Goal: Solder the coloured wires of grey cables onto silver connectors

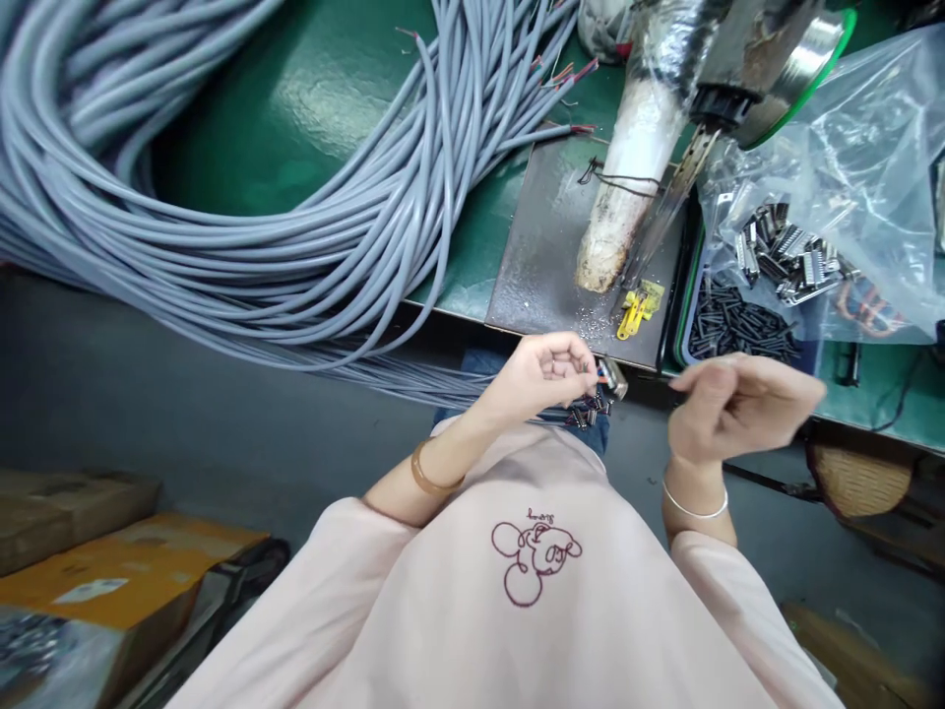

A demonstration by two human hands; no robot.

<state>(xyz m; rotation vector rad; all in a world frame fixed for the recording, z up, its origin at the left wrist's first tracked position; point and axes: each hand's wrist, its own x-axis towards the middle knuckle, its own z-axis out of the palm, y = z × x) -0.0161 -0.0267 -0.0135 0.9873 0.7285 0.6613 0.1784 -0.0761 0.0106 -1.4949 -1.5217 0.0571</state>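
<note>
A big bundle of grey cables [221, 197] lay curled over the far left of the green table [310, 108]. A grey metal plate [550, 256] sat to the right of it, with a white wrapped tool [627, 187] resting on top. Farther right, a clear plastic bag [849, 167] held small metal connectors [789, 256]. Near the table's edge, the left hand [542, 374] had its fingers pressed together, pinching a tiny metal connector [611, 374] with thin wires. The right hand [738, 399] hung just beside it, fingers curled, thumb and finger pinched close; what it held was too small to tell.
</note>
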